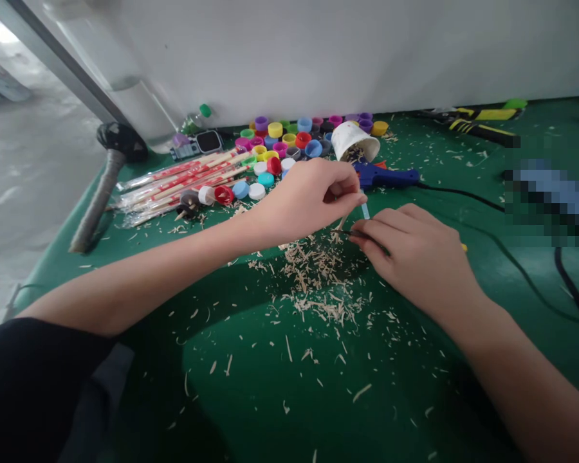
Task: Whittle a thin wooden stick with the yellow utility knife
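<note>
My left hand (313,193) is closed in a pinch above the wood shavings (313,267). From its fingertips a short, pale translucent stick (365,209) points down toward my right fingers. My right hand (410,247) is closed around a thin dark tool (343,233), whose narrow end sticks out to the left; its exact kind is hidden by the fingers. Just behind my hands lies a blue glue gun (393,177), its front partly covered by my left hand. A white cup (356,141) is tipped on its side beyond them, with shavings at its mouth.
Many coloured bottle caps (280,145) cover the back. At left lie wrapped wooden chopsticks (183,183), a smartwatch (207,141) and a hammer (109,173) with a wrapped handle. Yellow-black pliers (482,125) lie back right. The glue gun's cord (463,195) runs rightward across the green table (251,399).
</note>
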The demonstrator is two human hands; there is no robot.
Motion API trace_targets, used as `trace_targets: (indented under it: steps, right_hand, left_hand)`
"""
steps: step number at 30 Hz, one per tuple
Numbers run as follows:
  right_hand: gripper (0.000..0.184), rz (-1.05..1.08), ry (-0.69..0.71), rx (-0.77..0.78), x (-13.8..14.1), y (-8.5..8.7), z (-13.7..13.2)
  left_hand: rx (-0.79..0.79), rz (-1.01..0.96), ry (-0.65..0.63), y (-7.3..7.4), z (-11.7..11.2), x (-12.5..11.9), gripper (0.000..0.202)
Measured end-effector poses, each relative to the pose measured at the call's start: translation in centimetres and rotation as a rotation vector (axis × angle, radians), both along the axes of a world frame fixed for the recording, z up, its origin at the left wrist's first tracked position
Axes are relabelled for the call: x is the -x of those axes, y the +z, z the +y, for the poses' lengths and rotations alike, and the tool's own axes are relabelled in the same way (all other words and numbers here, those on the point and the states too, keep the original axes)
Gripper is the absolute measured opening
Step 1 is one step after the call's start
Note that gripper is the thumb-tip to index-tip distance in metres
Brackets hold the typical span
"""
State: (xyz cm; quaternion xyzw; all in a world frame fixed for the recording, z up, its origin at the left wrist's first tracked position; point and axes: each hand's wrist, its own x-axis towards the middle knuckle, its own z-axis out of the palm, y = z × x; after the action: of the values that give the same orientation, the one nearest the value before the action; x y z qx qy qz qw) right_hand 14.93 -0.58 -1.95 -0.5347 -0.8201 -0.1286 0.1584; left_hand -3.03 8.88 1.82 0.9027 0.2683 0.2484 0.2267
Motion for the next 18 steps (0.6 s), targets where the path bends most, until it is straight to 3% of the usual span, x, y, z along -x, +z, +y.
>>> trace_targets:
  steps: [7,10,18]
  right_hand:
    - [0.025,-0.092,0.013,0.095,-0.3,-0.6,0.9]
    - [0.024,-0.035,0.005,0.12,-0.5,-0.7,0.9]
    - [0.021,0.128,-0.022,-0.027,-0.5,0.1,0.3]
  left_hand:
    - [-0.03,0.02,-0.013,0.0,-1.0,-0.2,0.016]
    - [-0.025,0.026,-0.004,0.0,-0.9,-0.2,0.017]
    - [0.002,-0.021,0.034,-0.3,0.0,-0.1,0.018]
